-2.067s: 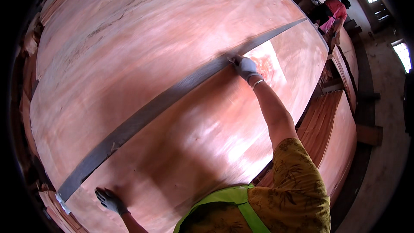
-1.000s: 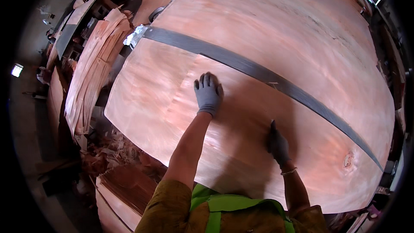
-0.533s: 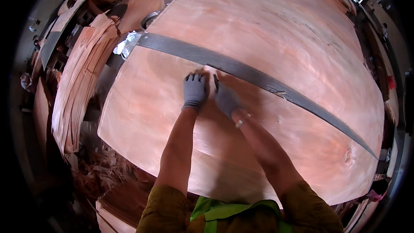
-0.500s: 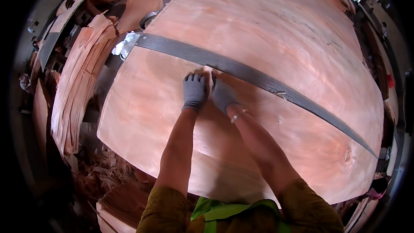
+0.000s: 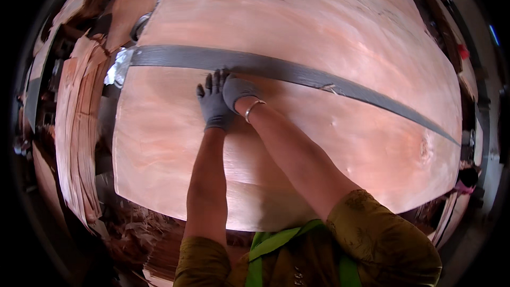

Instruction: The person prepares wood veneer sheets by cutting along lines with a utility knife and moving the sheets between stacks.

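Note:
A wide, pinkish wood veneer sheet (image 5: 340, 138) lies spread out in front of me. Across it runs a long dark grey metal strip (image 5: 196, 57), from the left edge to the right. My left hand (image 5: 214, 107), in a grey glove, rests flat on the veneer just below the strip with its fingers spread. Right beside it, my gloved right hand (image 5: 239, 92) is closed, its knuckles close to the strip's near edge. Whatever it grips, if anything, is hidden by the hand. A light bracelet (image 5: 255, 110) circles my right wrist.
Stacked, ragged veneer pieces (image 5: 79, 127) stand along the left side. Crumpled silvery material (image 5: 120, 66) sits at the strip's left end. Veneer scraps (image 5: 143, 228) pile up below the sheet's near left edge. A small splinter (image 5: 330, 88) lies on the strip.
The view has shifted. My left hand's fingers have gone from curled to spread flat. My right hand has moved against the left, and the small veneer piece between them no longer shows.

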{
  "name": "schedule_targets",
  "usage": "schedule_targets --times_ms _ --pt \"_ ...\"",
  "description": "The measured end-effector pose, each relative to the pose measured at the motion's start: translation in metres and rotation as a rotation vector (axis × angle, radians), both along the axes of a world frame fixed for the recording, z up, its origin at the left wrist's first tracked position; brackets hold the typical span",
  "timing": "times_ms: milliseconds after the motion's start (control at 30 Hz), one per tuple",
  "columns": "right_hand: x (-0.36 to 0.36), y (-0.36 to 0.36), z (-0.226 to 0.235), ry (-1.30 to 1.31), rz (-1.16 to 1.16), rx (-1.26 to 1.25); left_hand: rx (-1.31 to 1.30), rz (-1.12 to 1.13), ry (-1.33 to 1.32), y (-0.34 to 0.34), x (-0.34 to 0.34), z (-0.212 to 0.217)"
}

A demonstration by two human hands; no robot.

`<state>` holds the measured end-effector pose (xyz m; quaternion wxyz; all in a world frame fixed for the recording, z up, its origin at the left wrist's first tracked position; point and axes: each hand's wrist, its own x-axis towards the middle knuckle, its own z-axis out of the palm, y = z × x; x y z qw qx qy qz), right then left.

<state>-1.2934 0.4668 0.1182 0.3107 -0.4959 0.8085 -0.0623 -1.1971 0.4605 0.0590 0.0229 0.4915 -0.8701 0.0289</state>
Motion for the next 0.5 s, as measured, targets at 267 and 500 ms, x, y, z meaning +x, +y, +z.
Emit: schedule_targets --times_ms 267,500 --pt "0.0 0.066 -0.014 0.192 0.282 0.05 -0.012 0.012 0.074 0.007 -0.007 0.005" --pt "0.01 0.158 -0.018 0.145 0.22 -0.131 -0.067 -0.013 0.403 -0.002 0.015 0.002"
